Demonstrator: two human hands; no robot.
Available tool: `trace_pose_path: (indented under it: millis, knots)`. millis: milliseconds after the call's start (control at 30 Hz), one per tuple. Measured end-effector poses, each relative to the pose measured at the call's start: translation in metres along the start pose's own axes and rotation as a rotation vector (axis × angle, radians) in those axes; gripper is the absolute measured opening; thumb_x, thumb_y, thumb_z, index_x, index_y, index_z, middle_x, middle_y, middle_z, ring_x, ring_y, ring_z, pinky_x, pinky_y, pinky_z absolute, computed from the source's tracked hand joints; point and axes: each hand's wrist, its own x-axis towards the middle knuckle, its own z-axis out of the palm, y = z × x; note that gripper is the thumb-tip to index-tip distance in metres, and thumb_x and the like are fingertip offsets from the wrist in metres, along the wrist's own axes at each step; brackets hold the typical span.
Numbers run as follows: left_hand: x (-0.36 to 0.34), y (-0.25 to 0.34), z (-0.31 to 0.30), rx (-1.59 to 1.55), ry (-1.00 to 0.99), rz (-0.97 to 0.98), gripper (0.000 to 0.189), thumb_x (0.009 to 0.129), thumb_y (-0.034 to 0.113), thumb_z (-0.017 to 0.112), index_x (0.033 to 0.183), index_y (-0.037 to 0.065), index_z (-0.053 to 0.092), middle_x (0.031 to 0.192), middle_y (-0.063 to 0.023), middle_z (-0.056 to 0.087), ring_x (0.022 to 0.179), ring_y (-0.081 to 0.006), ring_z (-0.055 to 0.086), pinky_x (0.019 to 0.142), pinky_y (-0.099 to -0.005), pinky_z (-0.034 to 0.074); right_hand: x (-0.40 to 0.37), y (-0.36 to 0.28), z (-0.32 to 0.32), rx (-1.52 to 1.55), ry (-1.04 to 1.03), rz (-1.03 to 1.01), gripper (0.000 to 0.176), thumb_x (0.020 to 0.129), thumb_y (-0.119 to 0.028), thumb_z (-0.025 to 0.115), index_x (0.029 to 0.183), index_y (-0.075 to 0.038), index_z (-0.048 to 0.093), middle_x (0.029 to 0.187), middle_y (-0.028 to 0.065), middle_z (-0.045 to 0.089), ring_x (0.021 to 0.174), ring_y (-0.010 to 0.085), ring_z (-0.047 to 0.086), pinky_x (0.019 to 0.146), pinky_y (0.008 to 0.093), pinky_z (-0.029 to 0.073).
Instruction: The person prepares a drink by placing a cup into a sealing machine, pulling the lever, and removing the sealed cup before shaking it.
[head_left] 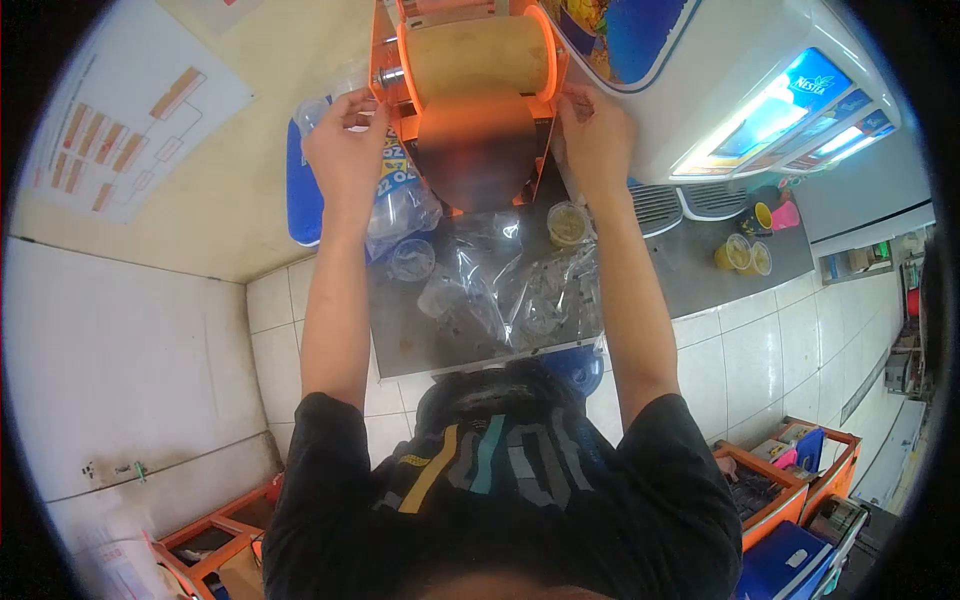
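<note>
Item 1: orange machine (pixel 475 150), set upright at 12 o'clock on the worktop (pixel 690 250); a wide roll (pixel 480 55) is carried between its orange discs, and its lower front is blurred.

Item 2: left hand (pixel 350 135), placed at 11 o'clock, forearm extended forward; the fingers are bent at the machine's left side, and whether it is gripped cannot be told.

Item 3: right hand (pixel 597 130), placed at 1 o'clock, arm likewise extended; the fingers are curled at the machine's right side, their closure partly hidden, so a grip cannot be told.

Item 4: filled cup (pixel 569 224), just below the right hand, between 1 and 2 o'clock.

Item 5: clear plastic (pixel 490 270), crumpled, spread near centre.

Item 6: two yellowish cups (pixel 743 256), between 2 and 3 o'clock.
</note>
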Motion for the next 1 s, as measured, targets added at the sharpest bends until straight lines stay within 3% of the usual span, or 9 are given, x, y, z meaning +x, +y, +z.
trace_pose_path:
  millis: [267, 367, 567, 667, 767, 900, 967, 1000]
  knots:
    - [0.003, -0.008, 0.002, 0.021, 0.02, 0.021, 0.025, 0.087, 0.013, 0.078, 0.106, -0.003, 0.074, 0.089, -0.0106, 0.076, 0.083, -0.0145, 0.072, 0.075, -0.0285, 0.056, -0.007, 0.002, 0.006, 0.048, 0.005, 0.015, 0.021, 0.093, -0.016, 0.069, 0.109, -0.002, 0.073, 0.094, 0.0159, 0.076, 0.086, 0.0288, 0.074, 0.077, 0.0387, 0.056]
    - [0.007, -0.021, 0.006, -0.017, 0.066, 0.106, 0.022, 0.084, 0.009, 0.077, 0.102, -0.002, 0.075, 0.091, -0.0141, 0.077, 0.083, -0.0203, 0.076, 0.076, -0.0305, 0.057, -0.009, -0.004, 0.004, 0.07, -0.003, 0.05, 0.023, 0.092, -0.015, 0.07, 0.111, -0.002, 0.073, 0.094, 0.0158, 0.076, 0.085, 0.0279, 0.074, 0.077, 0.0374, 0.056]
    - [0.001, -0.015, 0.012, -0.098, 0.052, 0.028, 0.022, 0.089, 0.009, 0.077, 0.106, -0.005, 0.074, 0.091, -0.0104, 0.076, 0.083, -0.0135, 0.071, 0.08, -0.0276, 0.056, -0.006, -0.002, 0.006, 0.142, 0.034, 0.06, 0.019, 0.092, -0.013, 0.07, 0.105, 0.001, 0.072, 0.095, 0.0189, 0.074, 0.085, 0.0333, 0.072, 0.077, 0.039, 0.055]
    - [-0.003, -0.007, 0.013, -0.074, 0.093, 0.085, 0.019, 0.088, 0.007, 0.077, 0.102, -0.005, 0.074, 0.089, -0.0113, 0.075, 0.082, -0.0145, 0.072, 0.076, -0.0295, 0.057, -0.001, 0.002, 0.007, 0.02, 0.08, -0.012, 0.021, 0.092, -0.019, 0.07, 0.103, -0.002, 0.074, 0.09, 0.0152, 0.075, 0.081, 0.0292, 0.073, 0.078, 0.0393, 0.055]
    - [-0.008, -0.003, 0.013, -0.11, 0.121, 0.094, 0.016, 0.088, 0.007, 0.077, 0.1, -0.004, 0.075, 0.088, -0.0109, 0.075, 0.081, -0.0154, 0.072, 0.073, -0.0307, 0.058, 0.001, -0.001, 0.009, 0.003, 0.103, -0.04, 0.019, 0.093, -0.018, 0.067, 0.102, -0.003, 0.074, 0.093, 0.0166, 0.074, 0.084, 0.0327, 0.072, 0.079, 0.0426, 0.055]
    - [-0.013, 0.007, -0.01, 0.067, 0.059, 0.069, 0.015, 0.09, 0.008, 0.076, 0.101, -0.002, 0.075, 0.091, -0.0088, 0.075, 0.08, -0.0158, 0.072, 0.072, -0.0309, 0.058, 0.011, -0.03, -0.028, -0.335, -0.115, 0.003, 0.022, 0.094, -0.016, 0.064, 0.112, -0.006, 0.072, 0.098, 0.0179, 0.073, 0.09, 0.0376, 0.071, 0.08, 0.0459, 0.055]
    - [-0.029, 0.008, -0.035, 0.036, 0.051, 0.067, 0.015, 0.091, 0.009, 0.075, 0.102, 0.0, 0.076, 0.09, -0.009, 0.075, 0.079, -0.0153, 0.071, 0.07, -0.0312, 0.057, 0.053, -0.072, -0.058, -0.498, -0.067, -0.053, 0.026, 0.094, -0.014, 0.061, 0.118, -0.007, 0.069, 0.099, 0.0188, 0.073, 0.093, 0.0401, 0.07, 0.079, 0.0481, 0.055]
    - [-0.041, 0.014, -0.044, -0.054, -0.007, -0.014, 0.015, 0.091, 0.009, 0.075, 0.103, 0.001, 0.076, 0.092, -0.0099, 0.076, 0.079, -0.015, 0.071, 0.069, -0.0308, 0.057, 0.074, -0.084, -0.064, -0.502, 0.063, -0.213, 0.028, 0.094, -0.014, 0.062, 0.12, -0.006, 0.068, 0.099, 0.0189, 0.073, 0.092, 0.0387, 0.07, 0.077, 0.0472, 0.055]
